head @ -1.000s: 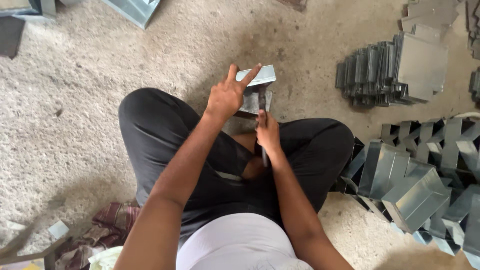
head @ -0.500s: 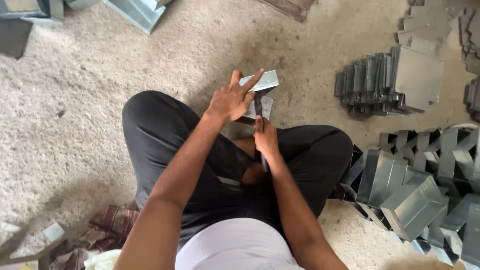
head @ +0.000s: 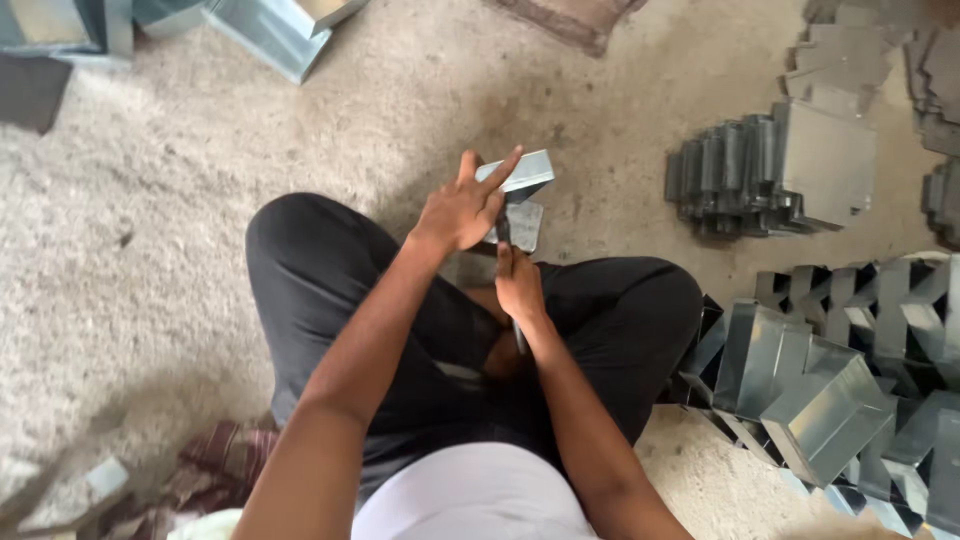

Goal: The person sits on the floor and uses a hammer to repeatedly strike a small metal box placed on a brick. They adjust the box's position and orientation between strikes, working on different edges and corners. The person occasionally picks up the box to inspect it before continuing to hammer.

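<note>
1. While the person sits cross-legged on the concrete floor (head: 150,260), the left hand (head: 462,208) lies over a small folded sheet-metal piece (head: 522,176), palm pressed on it and fingers spread, so it steadies the piece rather than gripping it.
2. The piece sits just beyond the knees, in the middle of the scene, its lower flap hanging toward the lap.
3. The right hand (head: 518,285) is closed around a thin dark tool (head: 506,232) whose tip points up at the underside of the piece; I cannot tell what kind of tool it is, since most of it is hidden in the fist.
4. To my eye the step in hand is working a fold or seam on this one piece, tool against metal.
5. The next move seems to call for firm downward pressure from the left hand so the piece does not twist, and a careful aim with the tool, since the fingers lie close to its tip and to sharp edges.
6. On the far right stands a row of folded metal pieces (head: 740,180) with flat sheets (head: 830,160) leaning on them.
7. Near right, a heap of folded metal channels (head: 830,400) lies just beside the person's knee.
8. At the far left corner are larger metal boxes (head: 260,30).
</note>
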